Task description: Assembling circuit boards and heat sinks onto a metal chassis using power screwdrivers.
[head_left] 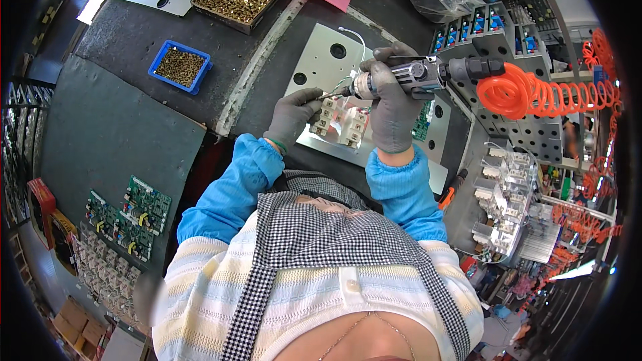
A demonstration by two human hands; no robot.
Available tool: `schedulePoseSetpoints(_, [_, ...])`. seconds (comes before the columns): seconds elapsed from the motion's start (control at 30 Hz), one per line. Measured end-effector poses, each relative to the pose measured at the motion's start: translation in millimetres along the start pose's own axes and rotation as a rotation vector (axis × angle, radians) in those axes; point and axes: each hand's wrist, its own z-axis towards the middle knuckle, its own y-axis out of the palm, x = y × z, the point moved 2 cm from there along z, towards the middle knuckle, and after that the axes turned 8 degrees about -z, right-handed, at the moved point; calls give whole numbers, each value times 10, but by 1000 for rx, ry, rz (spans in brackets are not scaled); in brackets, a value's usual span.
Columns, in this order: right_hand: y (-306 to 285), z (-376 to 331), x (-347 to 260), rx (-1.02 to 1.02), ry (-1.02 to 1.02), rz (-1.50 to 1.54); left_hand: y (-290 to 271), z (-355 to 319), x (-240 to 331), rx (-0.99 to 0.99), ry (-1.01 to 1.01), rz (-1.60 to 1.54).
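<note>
My gloved right hand (pixel 393 110) is wrapped round an air screwdriver (pixel 418 73), a silver and black tool held nearly level with its bit pointing left. An orange coiled hose (pixel 511 90) runs from its back end. The gloved fingers of my left hand (pixel 293 117) pinch the thin bit (pixel 334 94) near its tip; a screw there would be too small to make out. Below both hands lies a light metal plate (pixel 314 53) with round holes. On it sit white terminal blocks (pixel 324 120) and a green circuit board (pixel 422 120), partly covered by my right hand.
A blue tray (pixel 207 67) and a larger box (pixel 247 23) hold small brass-coloured fasteners. Cables rest on a pink sheet (pixel 341 0). Green circuit boards (pixel 144 207) lie at the left. An orange-handled tool (pixel 448 197) and white-block assemblies (pixel 501 194) are at the right.
</note>
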Motion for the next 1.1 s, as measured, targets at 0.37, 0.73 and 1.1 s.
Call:
schedulePoseSetpoints(0.37, [-17,157,290,-60,-77,3,-16,24,-21,33,22,45])
schedulePoseSetpoints(0.73, [10,253,534,-166,12,-66,-21,2,47,-9,29,50])
schedulePoseSetpoints(1.1, [141,351,625,-304,1,-184,9,-19,54,30,33,-16])
